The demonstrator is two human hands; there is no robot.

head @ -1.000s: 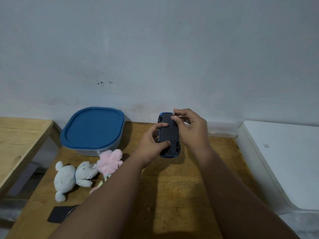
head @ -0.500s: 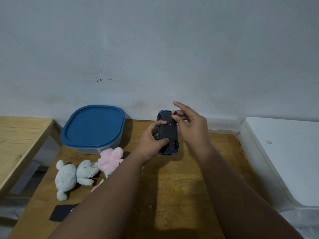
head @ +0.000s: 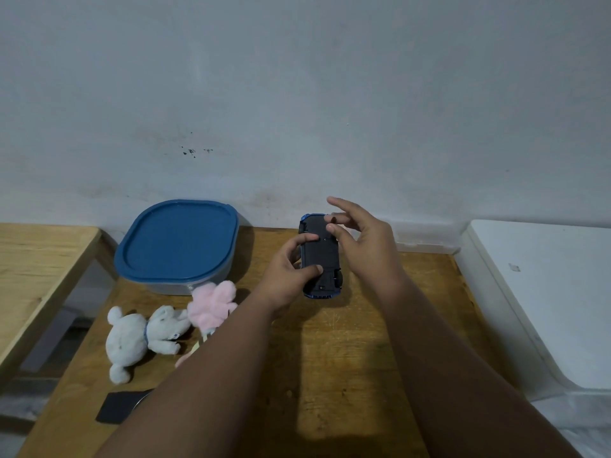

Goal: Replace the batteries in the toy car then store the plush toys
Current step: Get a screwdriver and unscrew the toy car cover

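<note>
Your left hand [head: 287, 272] pinches the toy car [head: 321, 257], underside up, above the table [head: 347, 358] near its far edge; your right hand [head: 358, 241] is spread, its fingertips [head: 331, 229] at the chassis. The grey plush [head: 139, 338] and pink plush [head: 211, 304] lie touching by the left edge, before the blue-lidded container [head: 178, 242].

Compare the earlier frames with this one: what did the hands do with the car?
The right hand opened its fingers and eased off the toy car, fingertips now barely at its far end. The left hand kept gripping the upturned car. Plush toys, blue-lidded container and table unchanged.
</note>
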